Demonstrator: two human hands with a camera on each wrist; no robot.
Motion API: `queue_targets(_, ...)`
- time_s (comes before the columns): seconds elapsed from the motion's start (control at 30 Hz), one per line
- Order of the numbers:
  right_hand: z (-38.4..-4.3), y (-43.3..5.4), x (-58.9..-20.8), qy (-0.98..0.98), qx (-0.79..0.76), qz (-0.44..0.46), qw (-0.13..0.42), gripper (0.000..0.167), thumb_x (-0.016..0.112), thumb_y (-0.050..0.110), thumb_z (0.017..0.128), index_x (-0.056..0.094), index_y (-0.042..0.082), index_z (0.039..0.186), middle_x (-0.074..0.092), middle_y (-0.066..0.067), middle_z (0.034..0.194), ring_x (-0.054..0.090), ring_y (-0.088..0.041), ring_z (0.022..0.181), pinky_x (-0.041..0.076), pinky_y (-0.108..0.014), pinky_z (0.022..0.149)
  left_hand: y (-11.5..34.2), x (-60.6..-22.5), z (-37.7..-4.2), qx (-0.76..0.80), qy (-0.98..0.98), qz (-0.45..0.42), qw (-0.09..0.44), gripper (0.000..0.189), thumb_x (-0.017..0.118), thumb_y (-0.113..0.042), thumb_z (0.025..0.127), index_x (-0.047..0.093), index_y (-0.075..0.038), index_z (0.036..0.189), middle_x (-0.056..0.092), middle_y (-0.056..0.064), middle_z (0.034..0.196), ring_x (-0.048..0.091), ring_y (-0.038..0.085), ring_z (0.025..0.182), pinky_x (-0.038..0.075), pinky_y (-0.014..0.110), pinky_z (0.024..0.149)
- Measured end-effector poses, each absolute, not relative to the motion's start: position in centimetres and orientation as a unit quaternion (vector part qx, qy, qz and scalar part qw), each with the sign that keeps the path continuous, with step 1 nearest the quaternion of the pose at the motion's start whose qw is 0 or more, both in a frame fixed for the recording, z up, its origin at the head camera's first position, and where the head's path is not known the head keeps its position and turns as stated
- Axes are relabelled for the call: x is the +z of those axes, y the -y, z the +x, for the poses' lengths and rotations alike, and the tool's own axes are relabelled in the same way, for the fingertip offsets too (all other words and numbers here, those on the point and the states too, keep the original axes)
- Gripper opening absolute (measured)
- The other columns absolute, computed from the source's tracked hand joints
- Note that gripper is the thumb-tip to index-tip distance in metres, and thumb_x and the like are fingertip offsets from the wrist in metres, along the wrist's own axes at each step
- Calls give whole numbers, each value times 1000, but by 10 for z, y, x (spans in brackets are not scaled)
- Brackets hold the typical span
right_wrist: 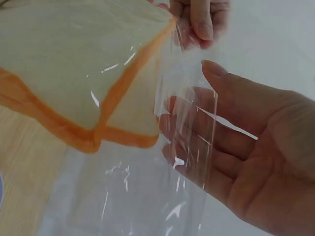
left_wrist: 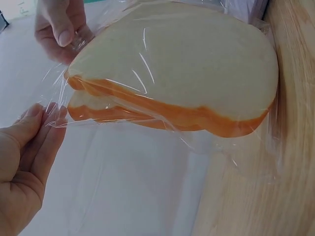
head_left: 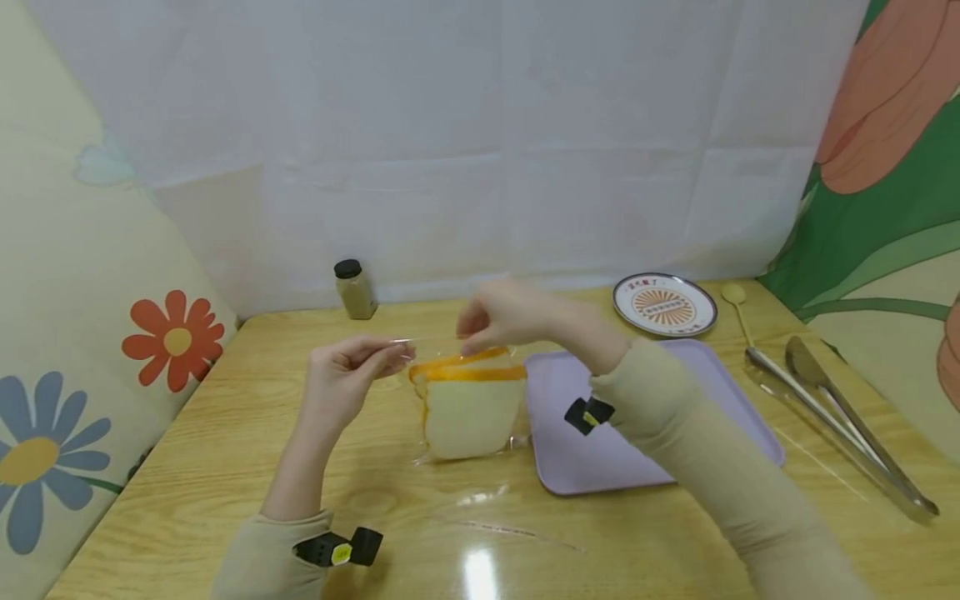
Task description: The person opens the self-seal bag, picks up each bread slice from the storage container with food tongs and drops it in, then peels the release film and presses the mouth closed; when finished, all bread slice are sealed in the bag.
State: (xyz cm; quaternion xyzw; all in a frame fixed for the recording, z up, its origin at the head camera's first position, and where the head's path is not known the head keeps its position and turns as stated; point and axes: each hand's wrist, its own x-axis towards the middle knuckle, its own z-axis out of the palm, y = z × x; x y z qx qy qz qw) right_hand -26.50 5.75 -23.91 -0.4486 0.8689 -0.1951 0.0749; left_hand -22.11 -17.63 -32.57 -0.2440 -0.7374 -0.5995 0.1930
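Observation:
Two bread slices (head_left: 474, 417) with orange crusts sit inside a clear plastic bag (right_wrist: 192, 147), just left of the tray. My left hand (head_left: 348, 375) pinches the left end of the bag's upper edge between thumb and fingers. At the other end of that edge is my right hand (head_left: 506, 317). In the right wrist view my right hand (right_wrist: 246, 142) has its loosely bent fingers behind the film, with the thumb apart from them. The left wrist view shows the bread (left_wrist: 182, 64) close up, with my left hand (left_wrist: 29, 167) at the film's edge.
A lilac tray (head_left: 600, 467) lies under my right forearm. Behind it is a patterned plate (head_left: 665, 305). Along the right side lie a gold spoon (head_left: 738, 308) and metal tongs (head_left: 847, 425). A black-capped jar (head_left: 356, 292) stands at the back left. A thin clear strip (head_left: 517, 532) lies in front.

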Motion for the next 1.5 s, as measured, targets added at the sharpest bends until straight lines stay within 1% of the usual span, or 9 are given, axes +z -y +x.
queue_targets(0.23, -263, -30, -239, -878, -185, -435, 82, 13, 71, 16, 84, 75, 4, 85, 74, -7, 83, 63, -11, 69, 51, -16, 66, 175, -324, -220, -590, 743, -248, 195, 11, 60, 10, 85, 65, 17, 91, 71, -15, 84, 70, 3, 78, 58, 22, 68)
queue_targets(0.43, -261, -18, -243, -879, -194, -429, 73, 10, 71, 14, 84, 76, 5, 83, 74, -6, 83, 66, -12, 70, 52, -15, 64, 174, -324, -220, -597, 734, -259, 197, 11, 60, 11, 85, 65, 18, 91, 72, -13, 85, 70, 3, 77, 58, 22, 68)
queue_targets(0.6, -260, -15, -242, -879, -177, -439, 51, 13, 71, 11, 84, 74, 5, 73, 72, -4, 72, 51, -3, 56, 43, -11, 55, 173, -324, -221, -598, 730, -261, 203, 11, 60, 11, 84, 65, 19, 90, 72, -14, 84, 70, 2, 75, 58, 21, 66)
queue_targets(0.7, -258, -15, -242, -877, -175, -447, 40, 17, 69, 9, 84, 72, 4, 68, 69, -5, 66, 42, -1, 52, 36, -11, 51, 173, -324, -220, -587, 736, -262, 210, 10, 60, 11, 85, 66, 17, 90, 72, -15, 84, 70, 2, 75, 58, 22, 66)
queue_targets(0.9, -259, -17, -242, -879, -182, -438, 45, 15, 69, 6, 83, 73, 4, 70, 71, -6, 69, 48, -2, 53, 43, -11, 53, 172, -323, -220, -574, 743, -268, 214, 10, 60, 10, 85, 68, 13, 91, 71, -15, 85, 70, 3, 76, 58, 23, 67)
queue_targets(1.1, -260, -30, -241, -887, -173, -425, 58, 8, 70, 2, 79, 74, 2, 72, 72, -9, 73, 55, -7, 58, 49, -16, 58, 173, -323, -219, -594, 732, -268, 202, 10, 60, 11, 85, 65, 17, 91, 72, -13, 86, 70, 4, 78, 58, 23, 68)
queue_targets(1.2, -262, -41, -242, -886, -174, -427, 56, 7, 69, 0, 78, 74, 1, 73, 72, -10, 73, 57, -8, 59, 51, -17, 59, 174, -323, -219, -599, 730, -264, 198, 11, 60, 11, 85, 65, 18, 91, 72, -13, 86, 70, 4, 79, 58, 23, 68)
queue_targets(1.4, -265, -66, -248, -879, -193, -435, 44, 8, 70, 0, 77, 73, 0, 70, 71, -9, 69, 55, -5, 56, 50, -16, 57, 175, -322, -218, -584, 743, -258, 201, 11, 60, 10, 85, 66, 16, 91, 71, -14, 85, 70, 3, 77, 58, 22, 68)
queue_targets(1.5, -266, -81, -252, -880, -221, -418, 54, 7, 71, 1, 78, 72, 0, 72, 71, -10, 70, 55, -4, 57, 48, -16, 57, 176, -322, -217, -581, 746, -256, 200, 11, 60, 10, 85, 66, 16, 92, 71, -15, 84, 70, 3, 77, 58, 22, 68)
